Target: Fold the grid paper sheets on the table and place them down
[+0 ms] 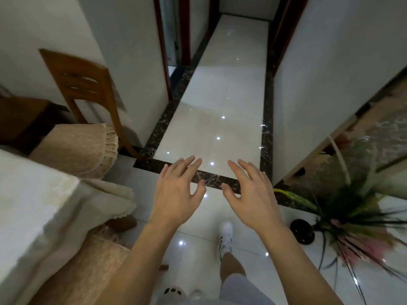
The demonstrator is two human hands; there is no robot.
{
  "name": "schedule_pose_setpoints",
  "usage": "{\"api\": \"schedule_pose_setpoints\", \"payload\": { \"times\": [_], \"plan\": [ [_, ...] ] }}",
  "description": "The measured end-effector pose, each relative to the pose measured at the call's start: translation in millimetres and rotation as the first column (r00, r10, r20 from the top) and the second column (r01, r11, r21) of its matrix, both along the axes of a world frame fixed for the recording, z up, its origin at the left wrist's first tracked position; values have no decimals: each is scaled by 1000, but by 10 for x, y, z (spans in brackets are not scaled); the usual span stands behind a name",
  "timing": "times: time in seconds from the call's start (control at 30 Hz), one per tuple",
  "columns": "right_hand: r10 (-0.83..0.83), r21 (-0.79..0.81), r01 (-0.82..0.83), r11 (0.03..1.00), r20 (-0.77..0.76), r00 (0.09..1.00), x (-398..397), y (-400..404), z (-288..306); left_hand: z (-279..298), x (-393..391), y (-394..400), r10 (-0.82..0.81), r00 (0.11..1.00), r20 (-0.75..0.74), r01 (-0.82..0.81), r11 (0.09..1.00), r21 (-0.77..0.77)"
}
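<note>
Bare skin, both hands raised in front of the body, palms down, fingers spread and relaxed, gripping nothing: left hand [176, 194] and right hand [253, 194] sat side by side, apart, thumbs toward each other. Below them lay glossy white floor tile [209, 128] with a dark marble border strip [218, 179]. One white sneaker [225, 236] showed underfoot. At far left, the cloth-covered table [28, 205]; its visible part showed no grid paper, though blur may hide some. Beyond it stood a wooden chair [86, 84] with a tan cushion. A plant [343, 216] in a dark pot stood at right.
</note>
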State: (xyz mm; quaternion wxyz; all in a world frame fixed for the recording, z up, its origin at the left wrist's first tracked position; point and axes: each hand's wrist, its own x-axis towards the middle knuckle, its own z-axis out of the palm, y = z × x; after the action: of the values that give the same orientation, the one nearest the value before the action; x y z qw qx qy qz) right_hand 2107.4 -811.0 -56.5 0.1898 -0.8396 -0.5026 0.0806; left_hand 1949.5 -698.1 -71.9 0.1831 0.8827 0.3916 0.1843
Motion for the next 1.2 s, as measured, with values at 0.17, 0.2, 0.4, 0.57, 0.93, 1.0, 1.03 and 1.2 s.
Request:
{"api": "schedule_pose_setpoints", "payload": {
  "times": [0.17, 0.2, 0.4, 0.57, 0.93, 1.0, 1.03, 1.2],
  "plan": [
    [159, 8, -159, 987, -5, 987, 314, 847, -52, 18, 161, 636, 160, 986, -50, -160, 987, 16],
    [196, 12, -196, 981, -3, 981, 395, 1040, -42, 48, 206, 767, 193, 979, -65, -193, 981, 13],
    [392, 0, -393, 920, -50, 918, 901, 2156, 66, 210, 478, 1496, 391, 915, -102, -395, 918, -23],
    [524, 5, -526, 850, -91, 847, 1065, 2893, 59, 155, 447, 1778, 539, 836, -105, -545, 838, -34],
    [838, 34, -845, 534, -158, 523, -46, 3878, -112, 83, -398, 1778, 823, 559, -103, -829, 559, -25],
    [875, 42, -881, 471, -150, 460, -326, 4000, -159, 48, -601, 1761, 866, 493, -86, -870, 492, -33],
    [890, 44, -897, 440, -148, 430, -467, 4063, -190, 19, -708, 1758, 882, 464, -78, -886, 462, -40],
    [942, 19, -949, 314, -128, 309, -1216, 4430, -341, -147, -1337, 1899, 940, 334, -69, -942, 330, -58]
  ]
}}
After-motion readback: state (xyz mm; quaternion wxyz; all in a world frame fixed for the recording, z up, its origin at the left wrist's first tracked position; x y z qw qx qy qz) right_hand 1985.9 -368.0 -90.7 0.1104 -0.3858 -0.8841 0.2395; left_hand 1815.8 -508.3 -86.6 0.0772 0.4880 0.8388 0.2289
